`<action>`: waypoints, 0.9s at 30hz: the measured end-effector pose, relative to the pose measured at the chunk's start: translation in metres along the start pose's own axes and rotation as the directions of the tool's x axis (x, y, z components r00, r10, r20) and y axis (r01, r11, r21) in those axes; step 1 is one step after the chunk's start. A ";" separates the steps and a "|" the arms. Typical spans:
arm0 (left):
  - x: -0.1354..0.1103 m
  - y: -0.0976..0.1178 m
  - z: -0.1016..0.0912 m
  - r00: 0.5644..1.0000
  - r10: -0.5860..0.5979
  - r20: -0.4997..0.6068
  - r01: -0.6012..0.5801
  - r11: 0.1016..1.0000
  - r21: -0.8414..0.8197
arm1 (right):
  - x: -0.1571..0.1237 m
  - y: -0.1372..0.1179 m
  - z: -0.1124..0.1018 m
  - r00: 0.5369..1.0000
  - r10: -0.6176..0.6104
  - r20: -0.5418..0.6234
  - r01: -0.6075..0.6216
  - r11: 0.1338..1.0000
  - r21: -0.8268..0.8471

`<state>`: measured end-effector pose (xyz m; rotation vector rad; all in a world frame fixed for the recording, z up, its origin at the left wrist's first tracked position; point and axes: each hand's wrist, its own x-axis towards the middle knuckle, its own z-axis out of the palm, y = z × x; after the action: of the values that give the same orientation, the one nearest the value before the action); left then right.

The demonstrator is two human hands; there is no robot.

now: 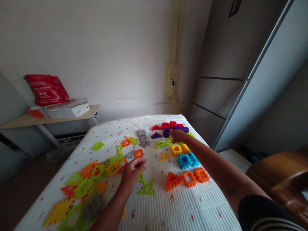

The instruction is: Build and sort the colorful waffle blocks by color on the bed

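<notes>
At far left, a red bag (pixel 43 88) lay over a white box (pixel 81 110) on a light wooden surface (pixel 95 110) by the wall. On the red-dotted white cover (pixel 168 208) before me, a mixed heap (pixel 83 187) of interlocking pieces spread leftward, with a lone green piece (pixel 97 146) beyond it. My left grip (pixel 133 168) was just right of the heap, thumb and fingers curled nearly together; I couldn't tell whether it had hold of anything. An orange window piece (pixel 139 153) lay just past it, grey pieces (pixel 141 133) farther on, and 2 green triangular pieces (pixel 146 192) to its right. My right grip (pixel 177 136) was down among purple pieces (pixel 166 134), near the red pieces (pixel 172 124), fingers bent; how open it was, or what it held, I couldn't tell. Nearer me were yellow pieces (pixel 185 148), blue pieces (pixel 193 159) and a row of orange pieces (pixel 184 179).
</notes>
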<state>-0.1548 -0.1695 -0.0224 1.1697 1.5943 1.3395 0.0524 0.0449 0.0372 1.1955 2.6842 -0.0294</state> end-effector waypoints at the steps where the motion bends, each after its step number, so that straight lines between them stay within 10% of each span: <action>1: 0.000 0.001 0.000 1.000 0.002 -0.001 -0.002 1.000 -0.002 | 0.001 -0.001 -0.001 1.000 0.004 0.007 -0.004 1.000 -0.012; 27: -0.003 0.003 0.001 1.000 0.023 -0.017 -0.022 0.999 0.027 | 0.004 -0.022 -0.009 0.997 0.050 0.064 -0.039 0.984 -0.171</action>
<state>-0.1530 -0.1719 -0.0201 1.1984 1.6200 1.3495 0.0325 0.0339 0.0436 1.1793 2.5425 0.1595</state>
